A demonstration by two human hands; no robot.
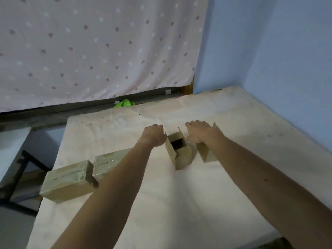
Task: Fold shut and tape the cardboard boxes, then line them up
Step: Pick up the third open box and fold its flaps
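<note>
Head view | open box [179, 151] centre of table [179, 203], between your left hand [154, 134], curled, and right hand [199, 132], fingers bent (whether either grips: can't tell) | likely flanking to fold flaps in | taped boxes [68, 178] near-left

The boxes [181, 156] are brown, the cover [179, 203] cream, the wall [269, 51] blue, the pink curtain [89, 51] dotted white and mauve.

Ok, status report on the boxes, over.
Left hand at left flap of open box. Right hand on another box. Grips unclear. Two taped boxes at left. Nothing in the way.
</note>
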